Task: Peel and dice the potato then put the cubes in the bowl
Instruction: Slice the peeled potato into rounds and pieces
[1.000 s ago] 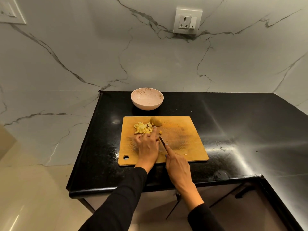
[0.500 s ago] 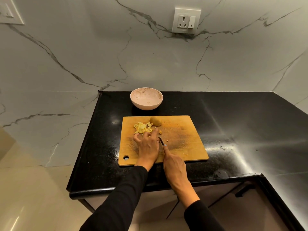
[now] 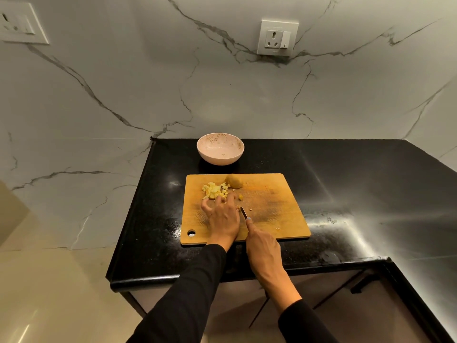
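We see a black bench (image 3: 346, 194) set against a marble-veined wall (image 3: 123, 95) that carries a socket plate (image 3: 277, 37). On the bench lies a wooden cutting board (image 3: 279, 214) with a round hole at its near left corner. Beyond the board's far edge, apart from it, stands a pale pink bowl (image 3: 220, 149); we make out no cubes inside it. The left hand (image 3: 222, 216) rests on the board with its fingers spread and bent, the tips down just beside the heap of diced potato (image 3: 214, 189); we cannot tell whether a piece lies under them. The right hand (image 3: 263, 246) grips a knife (image 3: 243, 212), forefinger stretched along the back of the blade, whose tip sits close by the left hand. An uncut piece of potato (image 3: 234, 181) sits at the board's far edge, touching the heap. A few loose bits (image 3: 240, 197) lie scattered on the board right of the fingers.
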